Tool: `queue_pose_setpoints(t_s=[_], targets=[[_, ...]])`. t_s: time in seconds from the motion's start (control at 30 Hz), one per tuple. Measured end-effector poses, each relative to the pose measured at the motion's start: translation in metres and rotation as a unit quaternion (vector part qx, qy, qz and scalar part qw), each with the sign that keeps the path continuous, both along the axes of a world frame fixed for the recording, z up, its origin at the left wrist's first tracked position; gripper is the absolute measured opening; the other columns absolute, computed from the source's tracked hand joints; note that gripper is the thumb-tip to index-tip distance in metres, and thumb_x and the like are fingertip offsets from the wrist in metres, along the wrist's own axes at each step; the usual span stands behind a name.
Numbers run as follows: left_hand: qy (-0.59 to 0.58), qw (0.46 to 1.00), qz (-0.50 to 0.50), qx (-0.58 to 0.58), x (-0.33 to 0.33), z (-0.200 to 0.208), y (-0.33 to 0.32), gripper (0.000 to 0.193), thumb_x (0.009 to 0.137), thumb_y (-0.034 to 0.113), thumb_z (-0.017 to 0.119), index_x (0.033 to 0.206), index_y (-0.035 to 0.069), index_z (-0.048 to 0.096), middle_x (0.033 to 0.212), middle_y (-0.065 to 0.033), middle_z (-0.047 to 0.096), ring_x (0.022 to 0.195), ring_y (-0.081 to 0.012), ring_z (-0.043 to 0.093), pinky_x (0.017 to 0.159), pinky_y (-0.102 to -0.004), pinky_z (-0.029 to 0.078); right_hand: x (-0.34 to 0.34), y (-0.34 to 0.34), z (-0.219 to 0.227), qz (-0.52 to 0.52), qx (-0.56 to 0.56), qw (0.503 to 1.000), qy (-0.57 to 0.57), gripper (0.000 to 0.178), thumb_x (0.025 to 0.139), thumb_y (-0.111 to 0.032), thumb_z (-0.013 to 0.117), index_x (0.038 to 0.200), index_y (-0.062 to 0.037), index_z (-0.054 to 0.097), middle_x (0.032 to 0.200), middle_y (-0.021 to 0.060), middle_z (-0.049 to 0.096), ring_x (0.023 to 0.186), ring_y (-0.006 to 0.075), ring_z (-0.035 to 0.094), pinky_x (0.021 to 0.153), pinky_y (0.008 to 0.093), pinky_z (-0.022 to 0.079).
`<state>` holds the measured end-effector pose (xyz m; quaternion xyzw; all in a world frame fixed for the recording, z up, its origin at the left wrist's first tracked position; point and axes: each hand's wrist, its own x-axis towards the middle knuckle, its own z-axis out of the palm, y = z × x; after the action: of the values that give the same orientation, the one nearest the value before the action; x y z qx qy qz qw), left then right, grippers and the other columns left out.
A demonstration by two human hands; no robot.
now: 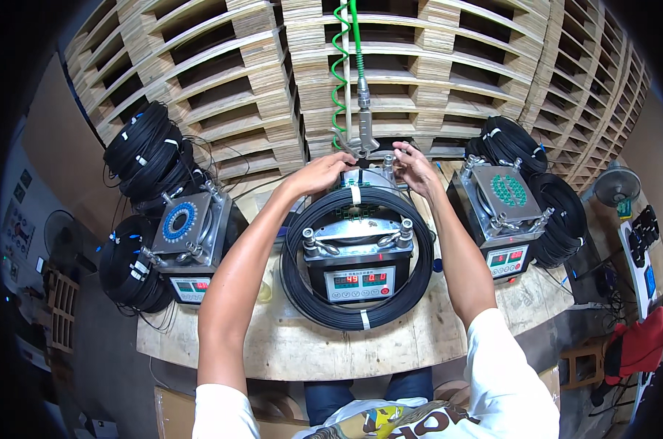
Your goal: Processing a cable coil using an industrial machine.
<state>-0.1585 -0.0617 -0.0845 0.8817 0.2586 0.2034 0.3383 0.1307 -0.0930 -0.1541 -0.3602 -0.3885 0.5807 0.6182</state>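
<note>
While both hands are held beyond the front plate of the middle machine point(357, 251), the left hand point(322, 175) is seen bent at its far left, fingers drawn together toward the dark parts there; whether anything is gripped by it cannot be told. The right hand point(417, 168) is raised at the machine's far right, its fingers loosely curled and parted, and no gripped thing can be made out. Around the machine a coil of black cable point(320, 309) is looped, bound by white ties, its lower curve lying before the display. By judgement, the step in hand is the handling of cable ends or small parts at the back of the machine; the next move seems to call for a fine fingertip placement, with the coil left undisturbed. Above the machine's back, a grey air gun point(366, 124) is hung from a green hose point(356, 36). To the machine's left, a second machine point(192, 238) is set with a ring of blue pieces point(179, 222); to its right, a third point(503, 223) carries green pieces point(508, 192). All three are borne by the wooden counter point(309, 355).
</note>
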Motion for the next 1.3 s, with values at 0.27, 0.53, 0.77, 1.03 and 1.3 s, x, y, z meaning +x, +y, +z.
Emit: queue_pose_setpoints(t_s=[0.27, 0.53, 0.77, 1.03, 1.3], targets=[[-0.136, 0.981, 0.089, -0.106, -0.025, 0.014, 0.011, 0.047, 0.106, 0.042, 0.041, 0.130, 0.006, 0.061, 0.121, -0.0106, 0.067, 0.121, -0.0206, 0.058, 0.108, -0.0377, 0.040, -0.017, 0.000, 0.005, -0.046, -0.031, 0.998, -0.028, 0.035, 0.090, -0.028, 0.073, 0.120, -0.0173, 0.059, 0.090, -0.0035, 0.062, 0.074, 0.0073, 0.052, 0.064, 0.0272, 0.040], [-0.124, 0.912, 0.174, -0.349, -0.041, -0.005, 0.027, 0.075, 0.100, 0.068, 0.021, 0.140, 0.012, 0.054, 0.122, -0.0115, 0.069, 0.114, -0.0196, 0.060, 0.098, -0.0374, 0.042, -0.001, 0.017, 0.003, -0.034, 0.012, 0.999, -0.005, 0.040, 0.088, -0.009, 0.072, 0.122, -0.0105, 0.051, 0.088, 0.0013, 0.064, 0.072, 0.0094, 0.054, 0.062, 0.0253, 0.040], [-0.251, 0.832, -0.002, -0.495, -0.047, -0.032, 0.035, 0.089, 0.094, 0.076, 0.014, 0.145, 0.012, 0.047, 0.126, -0.0186, 0.065, 0.123, -0.0261, 0.059, 0.105, -0.0399, 0.044, -0.022, 0.033, -0.004, -0.107, -0.041, 0.982, -0.153, 0.031, 0.088, -0.026, 0.077, 0.106, -0.0112, 0.056, 0.075, -0.0029, 0.053, 0.060, 0.0071, 0.048, 0.052, 0.0247, 0.037], [-0.448, 0.738, 0.183, -0.470, -0.042, -0.074, 0.049, 0.055, 0.091, 0.066, 0.056, 0.117, 0.019, 0.065, 0.106, -0.0028, 0.067, 0.083, -0.0133, 0.051, 0.079, -0.0296, 0.040, -0.028, 0.015, 0.003, -0.109, -0.035, 0.976, -0.185, 0.043, 0.097, -0.045, 0.062, 0.114, -0.0057, 0.057, 0.079, -0.0032, 0.052, 0.058, 0.0081, 0.040, 0.052, 0.0243, 0.033], [-0.591, 0.608, 0.256, -0.465, -0.030, -0.084, 0.039, 0.032, 0.085, 0.044, 0.077, 0.097, 0.017, 0.066, 0.090, 0.0018, 0.066, 0.074, -0.0094, 0.051, 0.071, -0.0273, 0.047, -0.019, -0.044, 0.024, -0.091, -0.035, 0.964, -0.246, 0.071, 0.095, -0.050, 0.063, 0.145, -0.0066, 0.039, 0.090, 0.0035, 0.058, 0.072, 0.0090, 0.053, 0.059, 0.0238, 0.043]])
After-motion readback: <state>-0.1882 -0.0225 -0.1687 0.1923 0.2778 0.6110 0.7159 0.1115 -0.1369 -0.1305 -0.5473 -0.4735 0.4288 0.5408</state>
